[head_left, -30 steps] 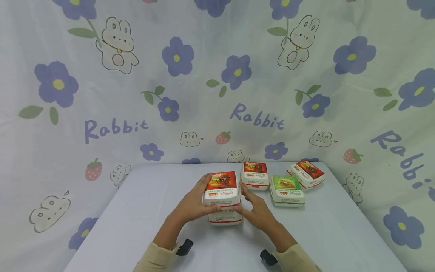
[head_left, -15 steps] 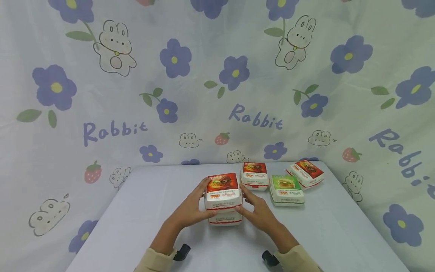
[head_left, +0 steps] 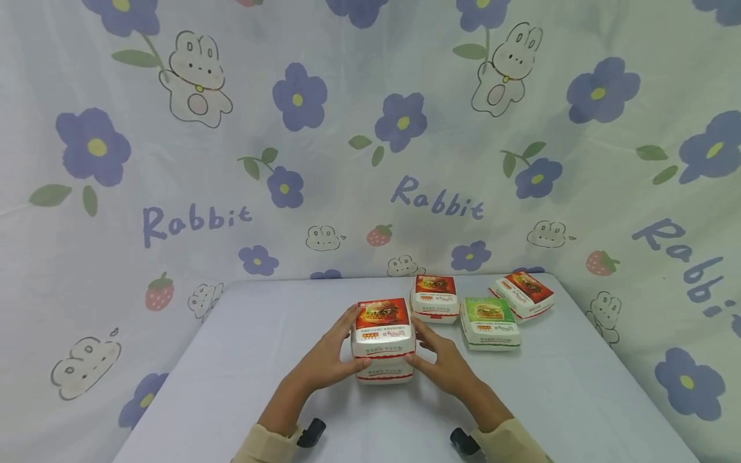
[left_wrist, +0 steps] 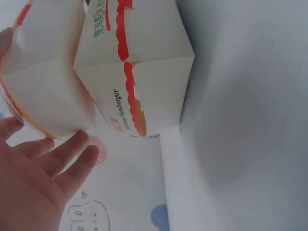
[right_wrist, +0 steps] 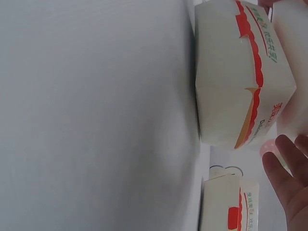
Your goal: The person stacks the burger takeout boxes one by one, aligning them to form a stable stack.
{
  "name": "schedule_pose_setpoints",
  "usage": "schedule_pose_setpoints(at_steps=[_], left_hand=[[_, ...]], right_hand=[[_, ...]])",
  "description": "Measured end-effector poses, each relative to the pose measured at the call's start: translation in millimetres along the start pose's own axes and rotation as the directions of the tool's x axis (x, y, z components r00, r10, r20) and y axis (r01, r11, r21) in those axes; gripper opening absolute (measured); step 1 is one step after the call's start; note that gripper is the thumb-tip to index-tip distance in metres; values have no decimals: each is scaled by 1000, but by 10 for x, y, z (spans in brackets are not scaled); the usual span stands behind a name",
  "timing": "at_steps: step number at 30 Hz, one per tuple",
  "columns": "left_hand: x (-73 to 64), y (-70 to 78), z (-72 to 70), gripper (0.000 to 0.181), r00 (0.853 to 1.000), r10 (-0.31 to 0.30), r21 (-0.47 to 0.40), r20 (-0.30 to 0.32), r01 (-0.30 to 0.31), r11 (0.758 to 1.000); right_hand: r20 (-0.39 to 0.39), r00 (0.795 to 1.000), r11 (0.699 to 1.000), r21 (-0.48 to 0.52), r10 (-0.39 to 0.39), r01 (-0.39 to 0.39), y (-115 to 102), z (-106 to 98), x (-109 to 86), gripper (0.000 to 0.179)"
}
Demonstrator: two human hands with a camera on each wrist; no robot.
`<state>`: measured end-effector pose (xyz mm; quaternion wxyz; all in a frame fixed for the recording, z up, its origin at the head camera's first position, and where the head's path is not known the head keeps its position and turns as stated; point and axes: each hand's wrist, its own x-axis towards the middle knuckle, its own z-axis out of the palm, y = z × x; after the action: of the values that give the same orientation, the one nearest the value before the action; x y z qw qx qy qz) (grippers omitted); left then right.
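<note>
A white hamburger box (head_left: pixel 383 331) with a red burger picture on its lid is held between both hands, directly above a second white hamburger box (head_left: pixel 384 373). My left hand (head_left: pixel 324 361) grips its left side, thumb at the front corner. On the opposite side my right hand (head_left: pixel 444 363) holds it the same way. In the left wrist view, the upper box (left_wrist: pixel 48 72) leans slightly away from the lower box (left_wrist: pixel 144 91); whether their near edges touch, I cannot tell. The lower box rests on the table, its lid mostly hidden.
Behind and right of the stack stand a red-lidded box (head_left: pixel 435 301), a green-lidded box (head_left: pixel 491 325) and another red-lidded box (head_left: pixel 523 296) set at an angle. A white cloth covers the table (head_left: pixel 243 373). A printed curtain (head_left: pixel 347 161) hangs along its back edge.
Both hands have lowered the upper hamburger box a little toward the one underneath, covering more of it, and shifted it slightly right. The other boxes have stayed in place.
</note>
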<state>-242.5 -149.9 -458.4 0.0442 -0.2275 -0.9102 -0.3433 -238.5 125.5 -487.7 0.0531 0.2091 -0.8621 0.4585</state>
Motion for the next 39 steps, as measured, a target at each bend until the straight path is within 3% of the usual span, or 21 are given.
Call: schedule_pose_setpoints(at_steps=[9,19,26,39], left_hand=[[15,-5,24,102,1000,-18,22,6,18,1000],[-5,-21,-2,100,1000,16,40,-8,-15,999],[-19,-40,64,101,1000,-8,27,-5,8,1000],[-40,5,53,103,1000,-27,37,-16,28,999]], right_hand=[[11,1000,1000,9,-6,6,26,-2,-9,86],[38,999,1000,3,-7,7,30,17,10,85],[17,999,999,21,-29,28,43,-21,-25,84],[60,997,998,38,-44,42,71,-44,-31,83]])
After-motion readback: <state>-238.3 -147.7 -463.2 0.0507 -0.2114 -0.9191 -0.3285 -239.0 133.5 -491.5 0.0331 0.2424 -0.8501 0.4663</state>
